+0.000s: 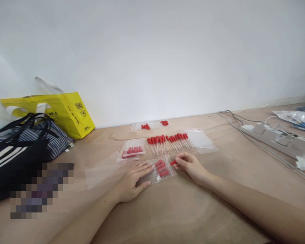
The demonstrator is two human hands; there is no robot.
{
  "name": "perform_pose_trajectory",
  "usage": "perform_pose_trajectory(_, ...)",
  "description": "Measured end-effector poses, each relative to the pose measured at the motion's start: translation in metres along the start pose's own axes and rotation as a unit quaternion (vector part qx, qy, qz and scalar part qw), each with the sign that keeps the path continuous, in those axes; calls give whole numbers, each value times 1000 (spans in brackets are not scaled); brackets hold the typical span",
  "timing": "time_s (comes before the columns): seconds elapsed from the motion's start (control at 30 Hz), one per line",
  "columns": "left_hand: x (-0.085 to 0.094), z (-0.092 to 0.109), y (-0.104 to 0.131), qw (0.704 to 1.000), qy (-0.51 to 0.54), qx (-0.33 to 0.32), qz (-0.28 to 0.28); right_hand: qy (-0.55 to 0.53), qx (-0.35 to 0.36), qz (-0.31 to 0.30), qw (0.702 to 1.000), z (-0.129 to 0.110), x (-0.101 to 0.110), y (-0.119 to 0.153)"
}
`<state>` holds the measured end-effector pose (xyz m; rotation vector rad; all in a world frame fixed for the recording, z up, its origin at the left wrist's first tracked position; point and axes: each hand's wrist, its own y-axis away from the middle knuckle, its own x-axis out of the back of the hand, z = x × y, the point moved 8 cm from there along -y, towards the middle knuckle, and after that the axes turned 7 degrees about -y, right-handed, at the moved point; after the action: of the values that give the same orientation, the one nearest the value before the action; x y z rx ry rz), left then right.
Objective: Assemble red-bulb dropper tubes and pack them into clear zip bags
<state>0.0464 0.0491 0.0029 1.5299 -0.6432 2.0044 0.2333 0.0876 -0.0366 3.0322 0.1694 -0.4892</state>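
My left hand [136,181] lies with its fingers stretched out over the left part of a clear zip bag [170,172], pressing it on the table. Inside that bag are several droppers [160,166] with red rubber bulbs. My right hand [190,166] is closed, pinching the red bulb of one dropper [173,162] at the bag's right end. How far its glass tube reaches into the bag I cannot tell. Just beyond my hands, two loose groups of red-bulbed glass droppers [157,144] lie side by side. Filled zip bags [134,149] are stacked left of them.
Flat clear bags [200,140] lie right of the loose droppers. Near the wall, another bag [155,125] carries red bulbs. A yellow bag [76,113] and a striped bag [56,139] stand at left. A power strip [274,137] with cables sits at right.
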Motion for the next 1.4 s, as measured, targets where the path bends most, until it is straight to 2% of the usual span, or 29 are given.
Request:
perform_pose_trajectory(0.1, 1, 1, 0, 1000, 5, -2, 0, 65, -21, -80, 994, 5, -14, 1)
perform_pose_trajectory(0.17, 1, 1, -1, 1000, 5, -1, 0, 100, -35, -113, 988, 6, -18, 0)
perform_pose_trajectory(0.4, 1, 0, -1, 1000, -10, 4, -3, 135, -88, -242, 957, 6, -28, -1)
perform_pose_trajectory(0.47, 1, 0, -1, 1000, -11, 4, -5, 153, -78, -224, 959, 5, -26, -5)
perform_pose_trajectory(0.57, 2, 0, -1, 1000, -13, 2, 0, 181, -40, -136, 973, 5, -18, -13)
perform_pose_trajectory(0.63, 2, 0, -1, 1000, -13, 3, 4, 185, -20, -111, 976, 6, -16, -15)
perform_pose_trajectory(0.8, 2, 0, 0, 1000, -6, -2, 8, 194, -5, -175, 965, 9, -29, -11)
perform_pose_trajectory(0.97, 1, -1, 0, 1000, -6, -8, 10, 213, 44, -148, 965, 0, -32, -9)
perform_pose_trajectory(1.1, -1, -2, 0, 1000, -16, -9, 3, 214, -5, -210, 954, 8, -39, -7)
perform_pose_trajectory(1.17, -1, -2, 1, 1000, -17, -11, 3, 219, -9, -197, 956, 10, -37, -8)
perform_pose_trajectory(1.3, -1, -2, 0, 1000, -18, -16, 4, 245, 66, -136, 958, 1, -32, -11)
perform_pose_trajectory(1.4, -1, -1, 0, 1000, -11, -14, 5, 309, 99, -174, 930, -2, -42, -3)
